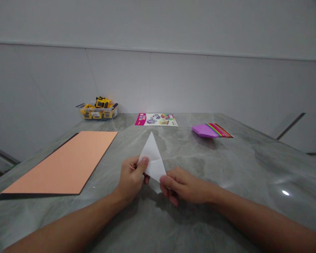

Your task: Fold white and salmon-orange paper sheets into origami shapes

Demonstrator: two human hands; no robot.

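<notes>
A folded white paper [152, 156], kite-shaped with its long point aimed away from me, is held just above the grey marble table [226, 165]. My left hand [131, 177] pinches its left lower edge, thumb on top. My right hand [183, 186] grips its lower right corner between thumb and fingers. Both forearms reach in from the bottom of the view.
A large orange sheet [65, 163] on a black backing lies at the left. A stack of coloured papers [210, 130] sits at the far right, a printed instruction sheet [156, 119] at the far middle, and a clear box with yellow toy vehicles [98, 109] by the wall.
</notes>
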